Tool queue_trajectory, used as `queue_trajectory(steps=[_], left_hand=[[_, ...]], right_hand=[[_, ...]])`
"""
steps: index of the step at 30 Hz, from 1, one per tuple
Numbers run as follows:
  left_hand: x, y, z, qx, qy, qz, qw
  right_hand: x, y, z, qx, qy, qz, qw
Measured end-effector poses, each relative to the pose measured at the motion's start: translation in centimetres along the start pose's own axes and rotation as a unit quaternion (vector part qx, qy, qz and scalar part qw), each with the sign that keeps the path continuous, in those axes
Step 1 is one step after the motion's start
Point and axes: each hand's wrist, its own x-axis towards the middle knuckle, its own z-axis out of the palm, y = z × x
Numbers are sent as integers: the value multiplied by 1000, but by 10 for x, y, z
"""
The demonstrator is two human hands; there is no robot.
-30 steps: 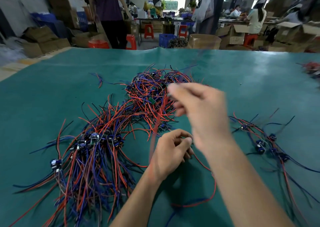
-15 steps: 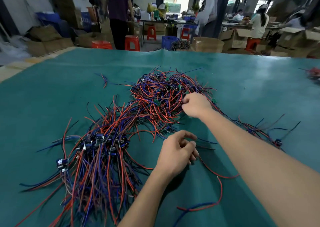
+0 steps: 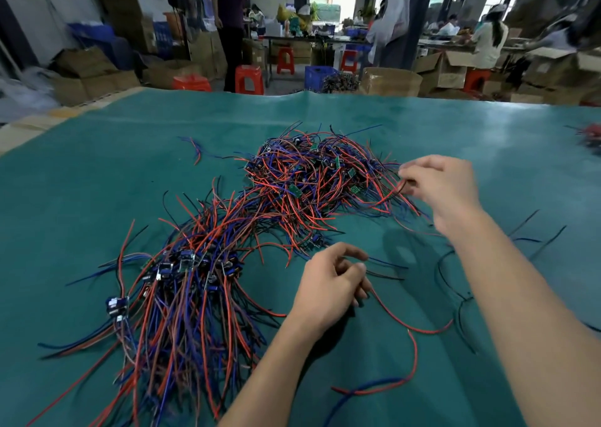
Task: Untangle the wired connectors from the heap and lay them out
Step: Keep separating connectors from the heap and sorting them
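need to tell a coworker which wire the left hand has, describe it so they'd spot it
On the green mat, find the left hand near the middle. A single red wire trails rightward from its fingers, lying alone on bare mat, unlike the tangled heap beyond.

A heap (image 3: 312, 182) of red, blue and black wires with small green boards tangled in it lies mid-bench, its right edge touching the right hand (image 3: 445, 189), which pinches a red wire. A laid-out bunch (image 3: 182, 290) of wired connectors spreads at the near left, the dark connectors clustered at its top and the wires fanning toward the viewer. A loose red wire (image 3: 413, 329) runs from the left hand (image 3: 328, 286).
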Motion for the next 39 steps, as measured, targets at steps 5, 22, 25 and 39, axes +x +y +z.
queue_trajectory(steps=[5, 22, 25, 39], left_hand=[[1, -1, 0, -14, 10, -1, 1000], [-4, 2, 1, -59, -8, 32, 998], [-3, 1, -1, -64, 0, 31, 998], [-3, 2, -1, 21, -19, 20, 999]], right_hand=[[-47, -19, -34, 268, -89, 62, 957], [-111, 54, 3, 39, -97, -19, 994], [-106, 57, 1, 27, -79, 3, 996], [-93, 61, -12, -3, -63, -77, 995]])
